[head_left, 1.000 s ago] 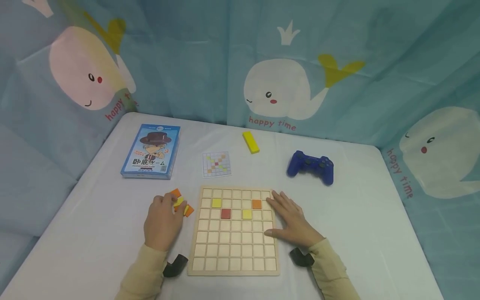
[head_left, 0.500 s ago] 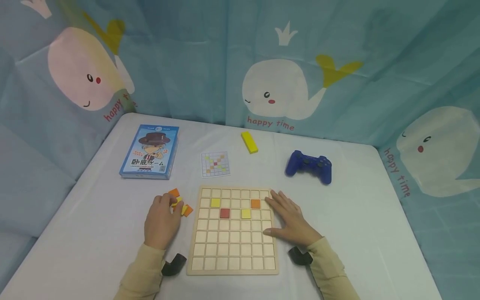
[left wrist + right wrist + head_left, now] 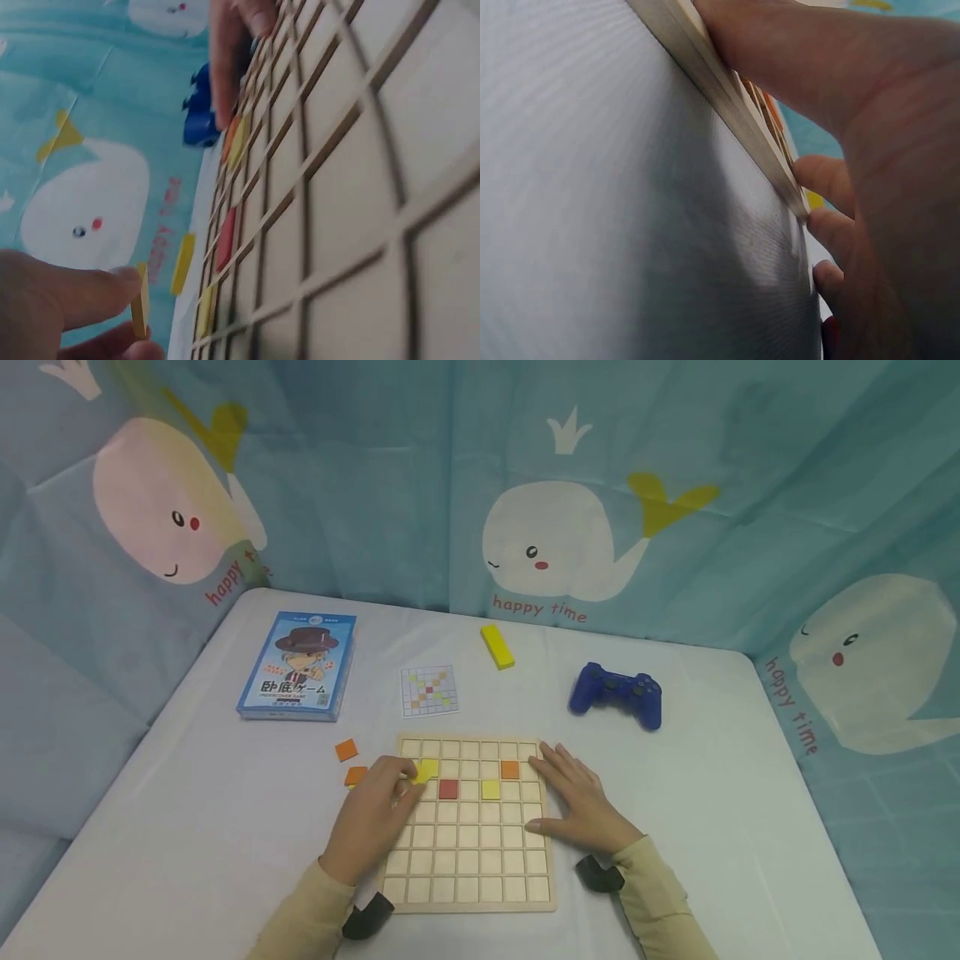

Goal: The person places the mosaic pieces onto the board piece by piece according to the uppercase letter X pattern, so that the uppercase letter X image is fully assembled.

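A yellow square tile is pinched between the thumb and fingers of my left hand. That hand is over the upper left of the wooden grid board. Right beside the pinched tile, another yellow tile sits in a cell. Other cells hold a red tile, a yellow tile and an orange tile. My right hand rests on the board's right edge with its fingers spread and its thumb over the rim. In the right wrist view, its fingers touch the board's side.
Left of the board lie loose orange tiles, with a bit of yellow partly hidden by my left hand. Behind it are a printed pattern card, a yellow block, a blue game controller and a blue box.
My left hand has moved right, from the loose tile pile to above the board, carrying a yellow tile. My right hand has stayed at the board's edge.
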A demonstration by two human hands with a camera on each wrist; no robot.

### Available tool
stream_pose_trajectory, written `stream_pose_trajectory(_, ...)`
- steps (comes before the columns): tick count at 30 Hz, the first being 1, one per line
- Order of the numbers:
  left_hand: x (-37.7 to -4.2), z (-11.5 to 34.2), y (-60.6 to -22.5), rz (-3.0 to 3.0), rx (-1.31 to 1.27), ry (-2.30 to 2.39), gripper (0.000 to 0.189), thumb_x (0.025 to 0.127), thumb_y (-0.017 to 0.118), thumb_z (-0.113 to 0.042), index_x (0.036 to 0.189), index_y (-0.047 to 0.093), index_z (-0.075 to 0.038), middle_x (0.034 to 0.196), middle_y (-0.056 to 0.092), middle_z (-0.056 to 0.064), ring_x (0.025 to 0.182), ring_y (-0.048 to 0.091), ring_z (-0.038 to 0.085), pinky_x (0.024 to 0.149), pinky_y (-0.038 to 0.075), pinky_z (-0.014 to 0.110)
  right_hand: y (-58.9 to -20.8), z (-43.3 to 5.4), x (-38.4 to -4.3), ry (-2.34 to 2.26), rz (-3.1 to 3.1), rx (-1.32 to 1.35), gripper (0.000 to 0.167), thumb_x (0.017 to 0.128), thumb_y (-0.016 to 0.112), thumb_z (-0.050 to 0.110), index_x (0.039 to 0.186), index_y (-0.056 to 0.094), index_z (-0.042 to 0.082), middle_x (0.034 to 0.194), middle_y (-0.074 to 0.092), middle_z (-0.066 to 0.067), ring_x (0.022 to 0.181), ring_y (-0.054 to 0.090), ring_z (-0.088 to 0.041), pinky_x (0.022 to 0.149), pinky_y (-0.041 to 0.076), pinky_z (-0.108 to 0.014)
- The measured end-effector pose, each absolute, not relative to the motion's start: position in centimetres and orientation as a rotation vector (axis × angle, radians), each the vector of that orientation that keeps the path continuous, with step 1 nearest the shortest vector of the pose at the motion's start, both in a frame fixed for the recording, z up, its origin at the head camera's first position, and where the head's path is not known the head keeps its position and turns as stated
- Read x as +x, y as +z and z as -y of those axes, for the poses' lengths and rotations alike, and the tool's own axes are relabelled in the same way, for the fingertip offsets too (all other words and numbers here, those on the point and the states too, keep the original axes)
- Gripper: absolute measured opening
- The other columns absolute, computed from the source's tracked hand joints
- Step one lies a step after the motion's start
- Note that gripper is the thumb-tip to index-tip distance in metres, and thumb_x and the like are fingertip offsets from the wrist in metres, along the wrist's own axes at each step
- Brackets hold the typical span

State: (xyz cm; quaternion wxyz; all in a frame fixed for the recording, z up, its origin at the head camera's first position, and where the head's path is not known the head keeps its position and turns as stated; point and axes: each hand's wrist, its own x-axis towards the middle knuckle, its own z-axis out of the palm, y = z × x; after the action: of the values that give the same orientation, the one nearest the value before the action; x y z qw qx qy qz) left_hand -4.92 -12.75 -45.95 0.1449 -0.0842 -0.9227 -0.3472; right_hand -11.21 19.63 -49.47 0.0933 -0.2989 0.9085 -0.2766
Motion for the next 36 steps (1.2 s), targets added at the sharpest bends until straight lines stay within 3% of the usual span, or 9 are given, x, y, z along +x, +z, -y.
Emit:
stream_pose_trajectory(6,-4.7,10.3,-46.8,2.660,-0.462,-1.012,0.023,0.082,0.075,-0.009,0.098,0.060,-0.010,0.092,0.060,-0.004,0.073,0.050,0.006,0.064,0.047,0.021,-49.4,-19.6,-11.2,-0.822,-2.695,-0.891,0.090,0.079,0.069,0.058,0.151,0.030,0.021,0.160,0.015,-0.003,0.148,0.007,-0.028,0.114,0.009,-0.053)
stream_pose_trajectory(16,-4.6,8.1,-47.8,2.618,-0.760,-0.970,0.018,0.081,0.072,-0.003,0.087,0.058,-0.012,0.081,0.055,-0.006,0.062,0.039,0.003,0.055,0.038,0.015,-49.3,-19.7,-11.1,-0.843,-2.711,-0.893,0.091,0.077,0.072,0.055,0.150,0.032,0.020,0.160,0.017,-0.003,0.147,0.009,-0.029,0.112,0.011,-0.055)
stream_pose_trajectory(22,-4.7,8.0,-48.1,2.637,-0.758,-0.954,0.014,0.082,0.071,-0.005,0.086,0.061,-0.014,0.083,0.057,-0.008,0.066,0.044,0.004,0.060,0.043,0.020,-49.4,-19.7,-11.1,-0.866,-2.716,-0.917,0.091,0.076,0.074,0.054,0.150,0.033,0.019,0.159,0.019,-0.006,0.146,0.011,-0.032,0.111,0.013,-0.057)
stream_pose_trajectory(28,-4.8,8.1,-48.2,2.609,-0.758,-0.910,0.016,0.080,0.074,-0.005,0.092,0.066,-0.013,0.091,0.064,-0.005,0.083,0.060,0.008,0.074,0.052,0.027,-49.4,-19.7,-11.1,-0.836,-2.710,-0.906,0.091,0.077,0.073,0.055,0.150,0.031,0.020,0.160,0.018,-0.005,0.147,0.009,-0.030,0.112,0.011,-0.055)
stream_pose_trajectory(36,-4.7,8.3,-48.1,2.603,-0.756,-0.889,0.016,0.080,0.074,-0.005,0.091,0.068,-0.015,0.094,0.066,-0.006,0.089,0.061,0.010,0.079,0.052,0.029,-49.4,-19.6,-11.2,-0.836,-2.703,-0.909,0.091,0.077,0.072,0.055,0.150,0.032,0.020,0.160,0.018,-0.005,0.147,0.009,-0.030,0.112,0.011,-0.055)
